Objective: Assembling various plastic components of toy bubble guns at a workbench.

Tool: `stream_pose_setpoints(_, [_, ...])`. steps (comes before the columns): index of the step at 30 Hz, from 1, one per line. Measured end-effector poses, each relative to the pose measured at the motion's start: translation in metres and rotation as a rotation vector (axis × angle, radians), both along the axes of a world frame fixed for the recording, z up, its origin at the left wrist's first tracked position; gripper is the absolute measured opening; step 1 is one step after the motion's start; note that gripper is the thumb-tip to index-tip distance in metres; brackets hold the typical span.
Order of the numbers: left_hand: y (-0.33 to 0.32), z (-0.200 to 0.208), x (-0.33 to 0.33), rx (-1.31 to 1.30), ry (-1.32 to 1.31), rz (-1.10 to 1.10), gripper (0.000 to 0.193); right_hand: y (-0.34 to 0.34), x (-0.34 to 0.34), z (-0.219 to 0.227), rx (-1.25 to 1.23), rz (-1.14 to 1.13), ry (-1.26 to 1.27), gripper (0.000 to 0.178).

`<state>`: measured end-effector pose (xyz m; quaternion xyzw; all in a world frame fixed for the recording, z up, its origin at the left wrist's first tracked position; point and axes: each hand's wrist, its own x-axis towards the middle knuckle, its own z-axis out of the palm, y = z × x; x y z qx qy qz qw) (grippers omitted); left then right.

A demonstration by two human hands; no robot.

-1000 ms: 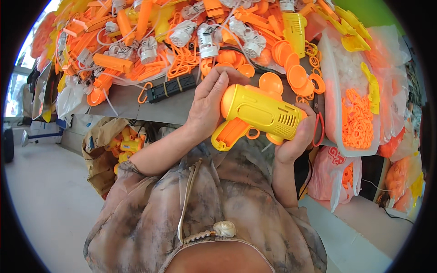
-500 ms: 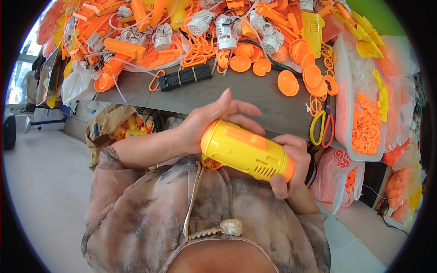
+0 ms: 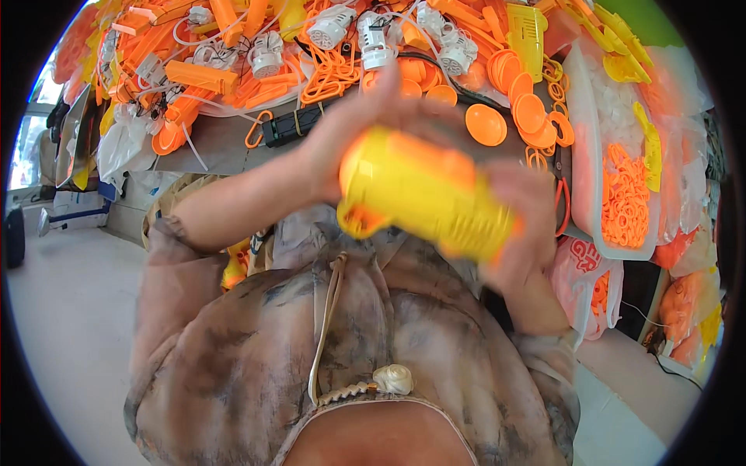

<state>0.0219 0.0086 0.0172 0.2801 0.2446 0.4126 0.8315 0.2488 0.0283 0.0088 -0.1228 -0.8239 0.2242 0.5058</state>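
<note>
In front of my chest is a yellow plastic cylinder [image 3: 423,194] with an orange strip, vent slots and a small loop on its lower left side. It lies tilted, its right end lower, and is smeared by motion. My right hand [image 3: 524,221] grips the right end, its fingers blurred. Against the left end rests the palm of my left hand [image 3: 342,136], its thumb raised and its fingers stretched out behind the cylinder.
Orange parts [image 3: 202,78] and white motor-like units [image 3: 373,43] heap across the grey table. Round orange caps [image 3: 486,124] lie nearer, beside a black bar-shaped block [image 3: 291,128]. At right stands a clear bin [image 3: 583,147] holding small orange clips; a plastic bag [image 3: 579,272] hangs below.
Both hands and the yellow cylinder have moved slightly upward, toward the table, and the right hand has shifted right. The cylinder has turned a little, showing more of its loop.
</note>
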Motion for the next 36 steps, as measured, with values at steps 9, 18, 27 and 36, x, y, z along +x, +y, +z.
stream_pose_setpoints(9, [0.01, -0.011, -0.022, 0.524, 0.599, 0.049, 0.059, 0.033, -0.038, 0.001, -0.606, -0.191, 0.156, 0.034])
stream_pose_setpoints(18, [-0.025, -0.024, -0.047, 0.308, 0.41, 0.326, 0.07, -0.006, -0.031, -0.019, -0.516, -0.097, -0.167, 0.063])
stream_pose_setpoints(27, [-0.045, -0.045, -0.04, 0.247, 0.176, 0.728, 0.081, -0.036, -0.052, -0.027, -0.979, 0.278, -0.083, 0.05])
stream_pose_setpoints(36, [-0.049, -0.05, -0.034, 0.316, -0.012, 0.742, 0.073, -0.014, -0.055, -0.018, -0.684, 0.223, -0.078, 0.031])
